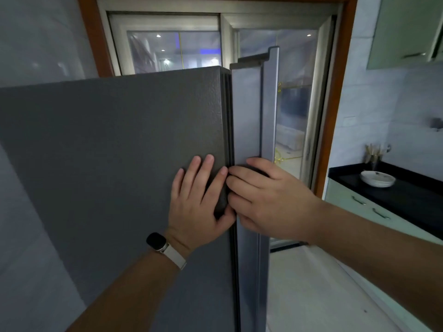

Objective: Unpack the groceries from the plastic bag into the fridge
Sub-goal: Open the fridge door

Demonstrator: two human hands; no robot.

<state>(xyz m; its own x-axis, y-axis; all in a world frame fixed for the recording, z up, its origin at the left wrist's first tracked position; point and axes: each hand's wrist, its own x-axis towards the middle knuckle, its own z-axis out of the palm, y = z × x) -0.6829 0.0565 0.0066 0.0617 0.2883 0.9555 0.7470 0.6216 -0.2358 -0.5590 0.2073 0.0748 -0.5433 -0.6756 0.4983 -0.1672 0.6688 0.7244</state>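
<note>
One head-worn wide-angle view, looking forward and slightly down, very close to the grey fridge [115, 164] side panel that fills the left half. Both forearms enter from the bottom edge. Right side opens onto a doorway [330, 116] and black counter [407, 195] farther off.

Ahead of you a wood-framed doorway [335, 97] holds sliding glass panels [175, 51], and ceiling spotlights plus a blue glow show in the glass. The walls [43, 39] on both sides are pale, glossy tile, dimly lit. To your right runs a black surface [407, 195] over light green drawers [366, 207] with metal handles — a stack of white bowls [377, 179] sits on it, with a utensil holder [374, 156] behind. A pale green cabinet [405, 27] hangs above. The floor [311, 295] is light.
</note>
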